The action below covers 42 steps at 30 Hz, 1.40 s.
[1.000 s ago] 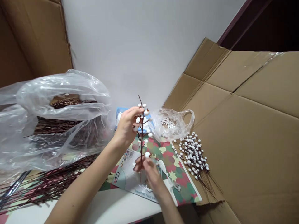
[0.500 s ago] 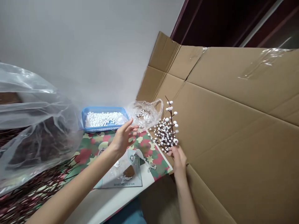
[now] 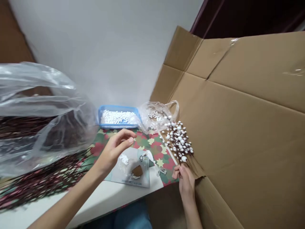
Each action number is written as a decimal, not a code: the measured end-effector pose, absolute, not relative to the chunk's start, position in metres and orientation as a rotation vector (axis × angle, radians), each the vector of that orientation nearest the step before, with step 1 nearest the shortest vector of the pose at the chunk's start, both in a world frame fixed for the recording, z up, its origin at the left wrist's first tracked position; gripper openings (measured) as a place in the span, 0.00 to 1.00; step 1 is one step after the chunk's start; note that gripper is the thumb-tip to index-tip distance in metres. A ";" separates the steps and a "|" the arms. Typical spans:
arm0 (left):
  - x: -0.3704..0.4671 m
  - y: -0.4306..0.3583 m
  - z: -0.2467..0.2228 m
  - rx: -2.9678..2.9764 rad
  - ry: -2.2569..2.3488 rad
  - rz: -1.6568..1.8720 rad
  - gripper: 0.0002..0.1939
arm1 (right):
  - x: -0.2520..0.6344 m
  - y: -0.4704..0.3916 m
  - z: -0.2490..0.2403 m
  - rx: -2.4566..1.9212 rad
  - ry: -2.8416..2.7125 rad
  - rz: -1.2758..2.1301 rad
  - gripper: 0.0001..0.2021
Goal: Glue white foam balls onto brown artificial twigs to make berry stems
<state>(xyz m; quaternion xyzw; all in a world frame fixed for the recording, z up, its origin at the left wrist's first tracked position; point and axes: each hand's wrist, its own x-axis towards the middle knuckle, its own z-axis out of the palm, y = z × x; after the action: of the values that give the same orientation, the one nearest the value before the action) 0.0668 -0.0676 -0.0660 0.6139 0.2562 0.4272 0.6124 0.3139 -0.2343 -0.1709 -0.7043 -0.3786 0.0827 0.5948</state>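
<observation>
My right hand [image 3: 186, 181] is closed on the lower stem of a dark branch [image 3: 175, 140] dotted with white berries. Behind that branch is a cluster of white-berried branches [image 3: 182, 138] beside the cardboard. My left hand [image 3: 116, 148] hangs over the table, its fingers bent and apart, with nothing in them. Below it lies a pale sheet [image 3: 140, 165] bearing a white blob [image 3: 124, 159] and a brown piece [image 3: 137, 171] with white smears. A blue basket [image 3: 119, 126] holds many small white berries. Next to it, a clear bag [image 3: 145, 111] contains more of them.
Bare dark red twigs [image 3: 47, 178] lie at the left, under and beside a big clear plastic bag [image 3: 78, 117]. A tall cardboard sheet [image 3: 238, 127] stands along the right side. The table's white edge [image 3: 102, 200] runs in front.
My left hand has drawn back toward me and its fingers have curled. The branch in my right hand has tilted left, across the clear bag. The camera view has shifted left.
</observation>
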 end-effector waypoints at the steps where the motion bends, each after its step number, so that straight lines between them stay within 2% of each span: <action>1: 0.058 -0.072 -0.074 1.442 0.624 1.015 0.10 | 0.303 -0.233 -0.172 -1.629 -0.913 0.242 0.21; 4: 0.026 -0.081 -0.101 1.516 0.810 1.083 0.09 | 0.293 -0.240 -0.155 -1.722 -1.077 0.286 0.18; 8: -0.010 -0.091 -0.132 1.557 1.065 1.121 0.07 | 0.316 -0.253 -0.106 -1.913 -1.440 0.282 0.14; 13: -0.019 -0.104 -0.157 1.677 1.153 1.053 0.04 | 0.328 -0.239 -0.064 -1.960 -1.967 0.433 0.16; 19: -0.013 -0.118 -0.168 1.891 1.114 1.058 0.02 | 0.333 -0.205 -0.062 -2.094 -1.991 0.406 0.21; 29: -0.009 -0.121 -0.187 1.873 1.049 1.131 0.02 | 0.324 -0.188 -0.039 -2.195 -2.177 0.508 0.17; 36: -0.011 -0.119 -0.189 1.872 1.002 1.155 0.02 | 0.331 -0.188 -0.029 -2.146 -2.238 0.302 0.21; 42: -0.011 -0.119 -0.189 1.860 0.995 1.147 0.02 | 0.321 -0.178 -0.034 -2.108 -2.248 0.452 0.19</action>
<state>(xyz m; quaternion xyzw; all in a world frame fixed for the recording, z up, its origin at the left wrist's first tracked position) -0.0111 -0.1191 -0.1891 0.7220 0.3863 0.4455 0.3619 0.3212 -0.1780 -0.0339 -0.6767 -0.7217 0.1450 0.0134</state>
